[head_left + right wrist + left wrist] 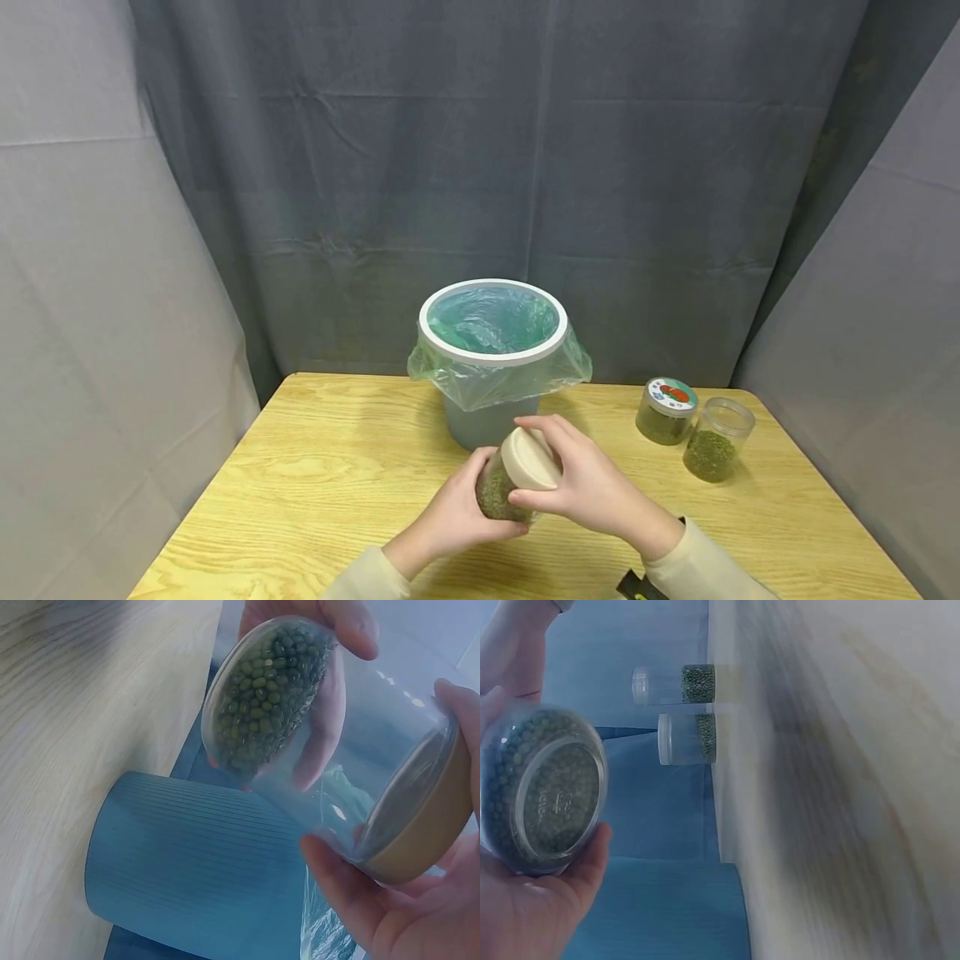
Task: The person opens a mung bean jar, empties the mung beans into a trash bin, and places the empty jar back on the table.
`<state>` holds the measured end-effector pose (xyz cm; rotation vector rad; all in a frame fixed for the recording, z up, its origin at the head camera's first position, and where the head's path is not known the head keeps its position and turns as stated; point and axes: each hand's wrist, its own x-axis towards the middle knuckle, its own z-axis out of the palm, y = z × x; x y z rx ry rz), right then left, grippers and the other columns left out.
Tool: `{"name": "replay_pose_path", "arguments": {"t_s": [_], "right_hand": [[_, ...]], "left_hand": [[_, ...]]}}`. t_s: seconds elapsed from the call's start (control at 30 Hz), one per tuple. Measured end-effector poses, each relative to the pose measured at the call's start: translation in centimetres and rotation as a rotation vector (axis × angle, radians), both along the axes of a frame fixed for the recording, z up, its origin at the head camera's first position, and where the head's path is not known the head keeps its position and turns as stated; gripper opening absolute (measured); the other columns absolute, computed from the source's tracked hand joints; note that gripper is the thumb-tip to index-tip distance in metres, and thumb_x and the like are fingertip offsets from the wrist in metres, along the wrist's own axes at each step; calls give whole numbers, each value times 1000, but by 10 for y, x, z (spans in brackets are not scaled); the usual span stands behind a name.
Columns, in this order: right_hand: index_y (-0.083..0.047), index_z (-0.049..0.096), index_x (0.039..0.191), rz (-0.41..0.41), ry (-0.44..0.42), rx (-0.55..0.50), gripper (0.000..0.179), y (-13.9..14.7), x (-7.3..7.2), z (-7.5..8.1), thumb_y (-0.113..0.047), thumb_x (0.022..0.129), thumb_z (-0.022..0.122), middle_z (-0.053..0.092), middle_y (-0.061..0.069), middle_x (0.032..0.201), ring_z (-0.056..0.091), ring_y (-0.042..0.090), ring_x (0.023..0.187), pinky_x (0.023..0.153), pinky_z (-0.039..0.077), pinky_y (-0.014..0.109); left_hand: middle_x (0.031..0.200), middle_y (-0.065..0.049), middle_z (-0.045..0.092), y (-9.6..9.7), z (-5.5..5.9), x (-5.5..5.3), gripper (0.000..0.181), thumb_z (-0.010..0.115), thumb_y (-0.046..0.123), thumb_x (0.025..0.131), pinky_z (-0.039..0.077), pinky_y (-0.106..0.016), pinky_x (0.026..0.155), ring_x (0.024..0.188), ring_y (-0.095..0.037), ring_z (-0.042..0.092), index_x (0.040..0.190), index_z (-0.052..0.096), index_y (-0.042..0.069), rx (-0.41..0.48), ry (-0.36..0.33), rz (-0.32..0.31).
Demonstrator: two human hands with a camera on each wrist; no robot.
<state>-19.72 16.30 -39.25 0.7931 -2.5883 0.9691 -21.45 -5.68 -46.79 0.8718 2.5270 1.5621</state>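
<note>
A clear plastic jar (pixel 492 493) partly filled with green mung beans is held tilted above the front of the wooden table. My left hand (pixel 459 510) grips the jar's body near its base, thumb and fingers around the sides. At the other end, my right hand (pixel 592 483) holds the beige lid (pixel 528 461), fingers spread around its edge. The lid sits on the jar's mouth. In the right wrist view the beans (pixel 262 697) lie toward the base, with clear space between them and the lid. The left wrist view shows the jar's round bottom (pixel 559 799).
Behind the hands stands a grey bin (pixel 480 425) with a white rim, lined with a green plastic bag (pixel 498 385). At the right are a jar with a tomato-picture lid (pixel 663 423) and an open-topped jar (pixel 708 454), both holding green beans. Curtains (pixel 390 208) enclose the table.
</note>
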Motion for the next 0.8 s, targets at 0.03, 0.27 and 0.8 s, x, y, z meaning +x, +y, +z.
{"name": "replay_pose_path", "arguments": {"t_s": [0.03,0.27,0.8], "right_hand": [[-21,54,144,-1,-6,-5,82,1,0,-1,-46,75,91,62,-7,124,59,7,94,76,52,26],[-18,53,145,-1,-71,-64,82,5,-1,-3,-40,76,92,61,1,134,61,13,100,78,53,27],[-13,47,147,65,-202,-141,80,9,-2,-13,-38,82,87,55,14,137,60,19,104,83,54,29]], "left_hand": [[129,8,62,0,1,0,84,92,43,74,52,-31,93,112,-11,62,143,46,31,-4,10,4],[124,10,65,-2,10,0,81,93,43,72,53,-32,91,107,-9,63,139,50,31,-42,51,34],[129,3,66,-4,10,-4,83,95,42,69,53,-36,96,113,-11,63,138,53,23,-88,127,44]]}}
